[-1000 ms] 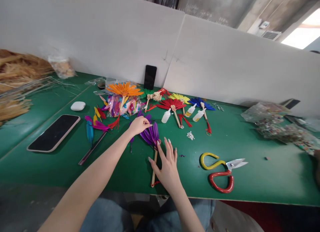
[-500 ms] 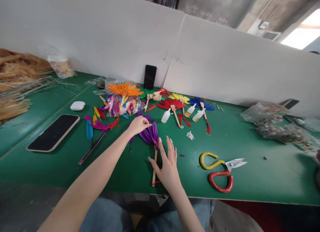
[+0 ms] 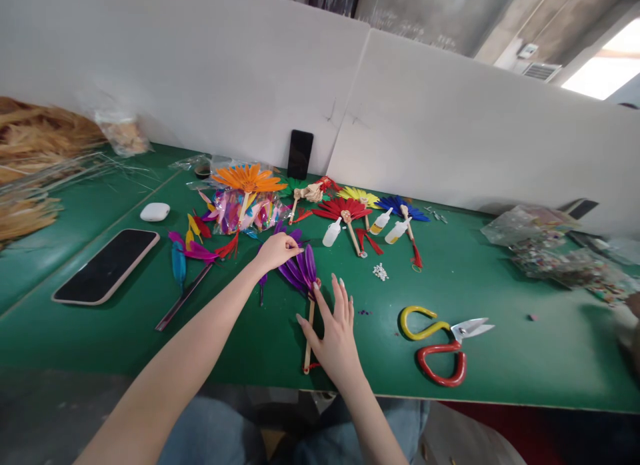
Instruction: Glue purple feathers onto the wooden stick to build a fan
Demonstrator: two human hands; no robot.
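A purple feather fan (image 3: pixel 296 273) with a wooden handle (image 3: pixel 310 328) lies on the green table in front of me. My left hand (image 3: pixel 280 250) is closed in a pinch at the top of the fan, on the tip of a purple feather. My right hand (image 3: pixel 337 328) is open with fingers spread. Its index fingertip presses the base of the feathers, and the thumb rests by the handle. Loose purple feathers lie behind and beside my left hand, partly hidden by it.
Right of my hands lie scissors (image 3: pixel 445 345) and small white beads (image 3: pixel 381 271). Farther back are glue bottles (image 3: pixel 332 233), a red fan (image 3: pixel 343 211) and an orange fan (image 3: pixel 250 179). A phone (image 3: pixel 107 266) and colored feathers (image 3: pixel 179 265) are at left. Bagged beads (image 3: pixel 550 258) lie far right.
My right index finger has shifted slightly left onto the base of the purple feathers. My left hand has stayed in place.
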